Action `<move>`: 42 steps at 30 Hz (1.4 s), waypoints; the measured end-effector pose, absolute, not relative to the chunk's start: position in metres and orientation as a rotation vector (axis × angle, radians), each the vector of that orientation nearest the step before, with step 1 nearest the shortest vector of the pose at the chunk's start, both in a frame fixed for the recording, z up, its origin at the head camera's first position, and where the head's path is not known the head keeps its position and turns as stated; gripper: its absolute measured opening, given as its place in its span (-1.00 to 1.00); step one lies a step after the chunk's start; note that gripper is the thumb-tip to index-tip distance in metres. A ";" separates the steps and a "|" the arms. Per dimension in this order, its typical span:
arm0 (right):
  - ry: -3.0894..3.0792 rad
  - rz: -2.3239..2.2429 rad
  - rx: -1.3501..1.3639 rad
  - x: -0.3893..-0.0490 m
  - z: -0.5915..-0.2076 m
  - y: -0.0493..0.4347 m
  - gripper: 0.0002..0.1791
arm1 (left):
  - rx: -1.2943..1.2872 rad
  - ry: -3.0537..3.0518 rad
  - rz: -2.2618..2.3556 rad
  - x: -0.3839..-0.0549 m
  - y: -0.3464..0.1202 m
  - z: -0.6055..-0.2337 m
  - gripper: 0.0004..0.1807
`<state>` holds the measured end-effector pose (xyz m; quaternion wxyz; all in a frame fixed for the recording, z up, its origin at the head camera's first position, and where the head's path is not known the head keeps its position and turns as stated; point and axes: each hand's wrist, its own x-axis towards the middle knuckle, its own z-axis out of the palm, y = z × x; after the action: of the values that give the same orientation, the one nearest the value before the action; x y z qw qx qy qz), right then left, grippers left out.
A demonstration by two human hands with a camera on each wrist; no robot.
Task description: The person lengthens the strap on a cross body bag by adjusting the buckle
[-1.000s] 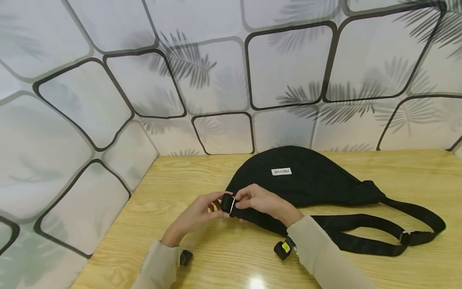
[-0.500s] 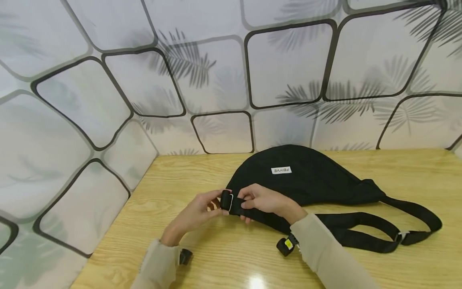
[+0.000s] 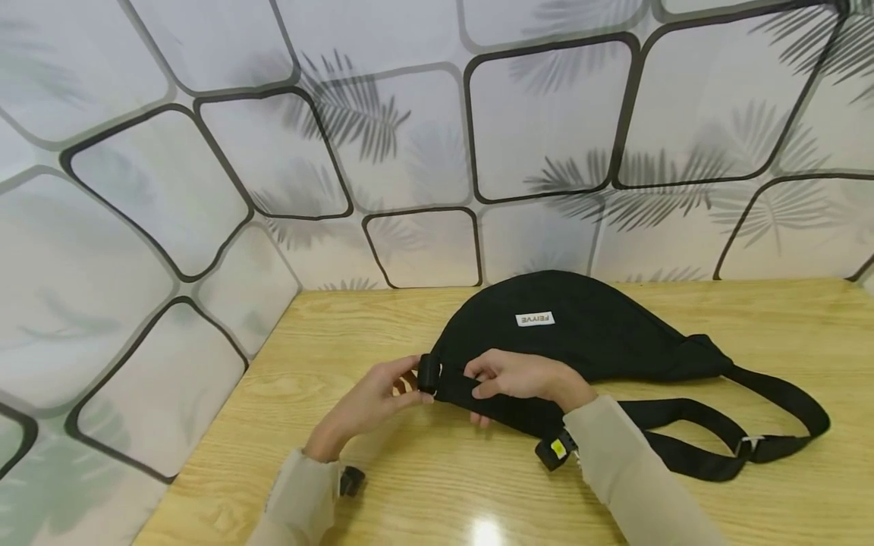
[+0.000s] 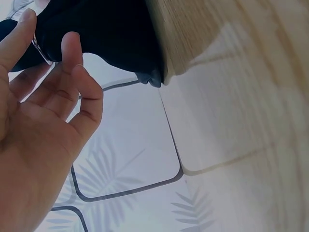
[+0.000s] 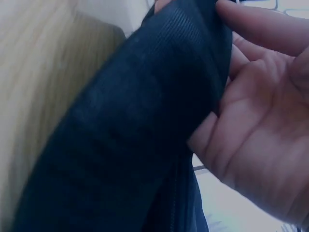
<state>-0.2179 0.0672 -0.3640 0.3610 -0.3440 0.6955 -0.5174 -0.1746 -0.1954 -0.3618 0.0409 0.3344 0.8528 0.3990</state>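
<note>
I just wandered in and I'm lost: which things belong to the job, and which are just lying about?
Part of the job:
black strap
metal buckle
black bag
left hand
right hand, pinching the strap

Just around it:
wooden table
patterned wall covering
wrist cameras, worn, not lying loose

Left hand (image 3: 378, 398) and right hand (image 3: 526, 377) bare; left sleeve (image 3: 300, 493) and right sleeve (image 3: 635, 466) plain beige, long and lightly creased; left wrist camera (image 3: 351, 481) small, dark; right wrist camera (image 3: 548, 456) black and blocky, with a bright yellow patch (image 3: 558, 449).
</note>
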 end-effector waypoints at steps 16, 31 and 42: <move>1.793 -1.615 -0.828 -0.210 -0.372 0.042 -0.89 | 1.003 2.584 1.270 -0.171 -0.189 -0.365 -0.66; 1.810 -1.742 -0.768 -0.204 -0.371 0.036 -0.55 | 0.913 2.714 1.192 -0.174 -0.187 -0.364 -0.75; 2.387 -1.488 -0.950 -0.193 -0.366 0.020 -0.44 | 0.909 2.708 1.175 -0.176 -0.190 -0.367 -0.80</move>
<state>-0.1926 0.0205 -0.3665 0.0862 -0.3186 0.8011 -0.4993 -0.1763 -0.1905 -0.3667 0.0264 0.2941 0.8764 0.3803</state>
